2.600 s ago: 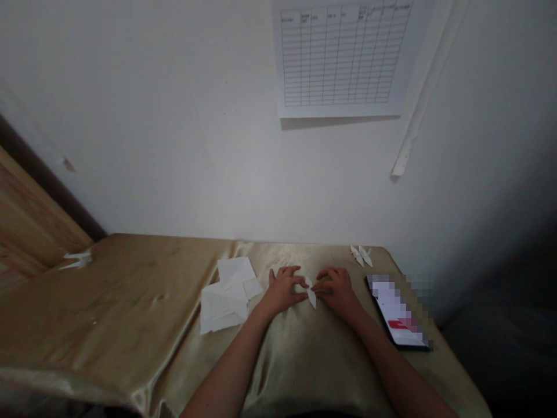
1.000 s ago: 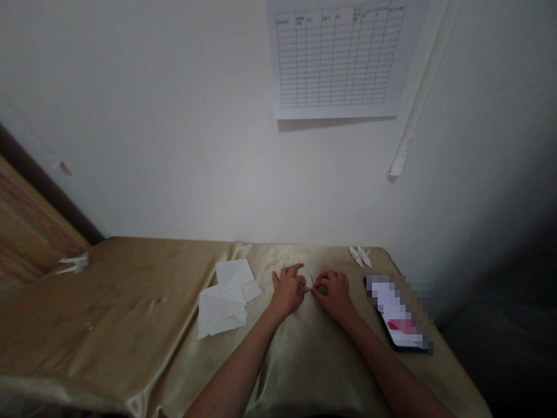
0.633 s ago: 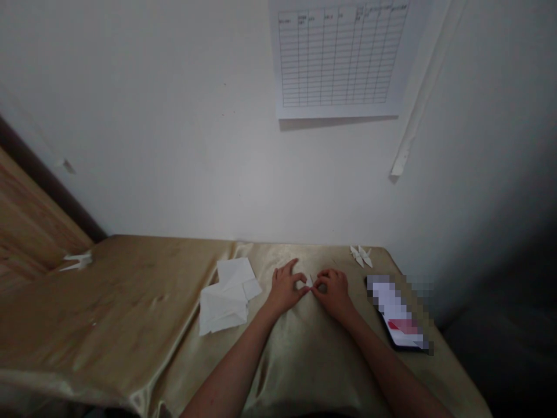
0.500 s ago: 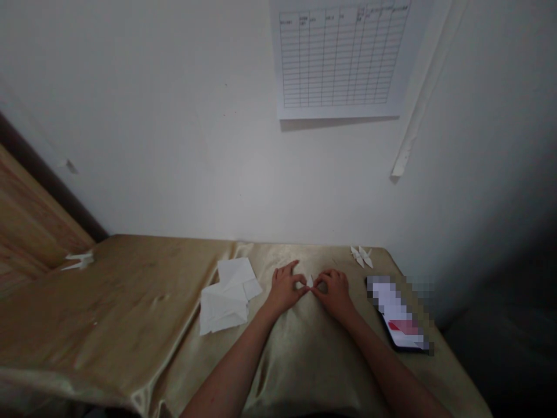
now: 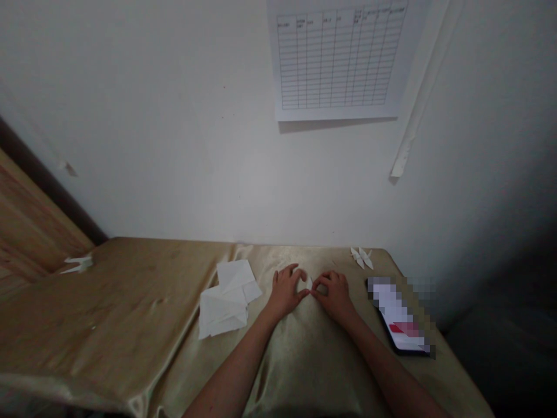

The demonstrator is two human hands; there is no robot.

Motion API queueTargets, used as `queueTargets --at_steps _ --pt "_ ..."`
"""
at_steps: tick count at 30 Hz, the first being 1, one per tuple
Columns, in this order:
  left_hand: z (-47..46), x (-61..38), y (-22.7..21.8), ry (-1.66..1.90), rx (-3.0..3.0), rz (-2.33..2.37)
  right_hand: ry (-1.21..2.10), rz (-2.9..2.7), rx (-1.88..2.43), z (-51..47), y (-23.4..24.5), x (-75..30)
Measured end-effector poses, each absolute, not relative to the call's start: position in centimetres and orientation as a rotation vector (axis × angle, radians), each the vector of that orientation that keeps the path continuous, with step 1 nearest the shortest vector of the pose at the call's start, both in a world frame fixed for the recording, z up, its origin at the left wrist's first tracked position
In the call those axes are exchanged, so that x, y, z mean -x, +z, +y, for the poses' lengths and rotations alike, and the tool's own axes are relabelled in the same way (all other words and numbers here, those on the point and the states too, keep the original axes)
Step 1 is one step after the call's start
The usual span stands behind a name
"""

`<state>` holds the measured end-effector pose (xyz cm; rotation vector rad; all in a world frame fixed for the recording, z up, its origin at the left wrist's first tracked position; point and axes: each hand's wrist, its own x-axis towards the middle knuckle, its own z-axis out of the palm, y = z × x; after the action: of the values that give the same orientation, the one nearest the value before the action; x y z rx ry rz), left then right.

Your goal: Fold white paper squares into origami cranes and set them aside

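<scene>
- Two bare hands, close together over the gold cloth (image 5: 313, 366), a scrap of white paper (image 5: 310, 283) between their fingertips.
- Paper: small, white, matte. Seen nearly edge-on, as a narrow upright sliver with a thin dark line along its right side. Folds too small to make out; the fingers cover part of it.
- Position of paper: just above the cloth or touching it, cannot tell which; between the sheets and the phone, nearer the phone.
- Right hand (image 5: 336, 293): thumb and forefinger brought together at the paper's right side, pinching it; other fingers curled in behind.
- Left hand (image 5: 285, 291): thumb and forefinger bowed apart in a loose C, a gap plain between them. Thumb tip reaches the paper's lower end, close against the right thumb; whether it presses there, cannot tell. Other fingers half spread.
- Left of the hands: white sheets (image 5: 224, 310), flat, overlapping, creases showing.
- Beyond the right hand, near the cloth's far edge: two folded shapes (image 5: 364, 258), white, pointed, side by side.
- Right of the right forearm: phone (image 5: 397, 339), screen lit, partly pixelated.
- On the wall (image 5: 174, 145): printed chart (image 5: 335, 64), ruled in a grid.
</scene>
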<state>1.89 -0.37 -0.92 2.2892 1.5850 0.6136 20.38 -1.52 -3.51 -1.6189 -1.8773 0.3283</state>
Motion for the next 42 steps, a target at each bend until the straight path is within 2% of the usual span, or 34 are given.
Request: queueTargets --at_steps 11,29,42 --pt "0.2 -1.2 -0.9 0.639 -2.283 1.561 0.305 -1.771 1.629 -1.7 -3.8 -20.6" --pt "0.5 -0.8 -0.9 0.447 -2.434 1.497 0.225 -1.817 1.738 -2.3 -3.5 -20.4" --pt "0.8 -0.7 -0.8 0.505 -2.366 1.501 0.252 -1.863 1.649 -2.2 -3.8 -20.4"
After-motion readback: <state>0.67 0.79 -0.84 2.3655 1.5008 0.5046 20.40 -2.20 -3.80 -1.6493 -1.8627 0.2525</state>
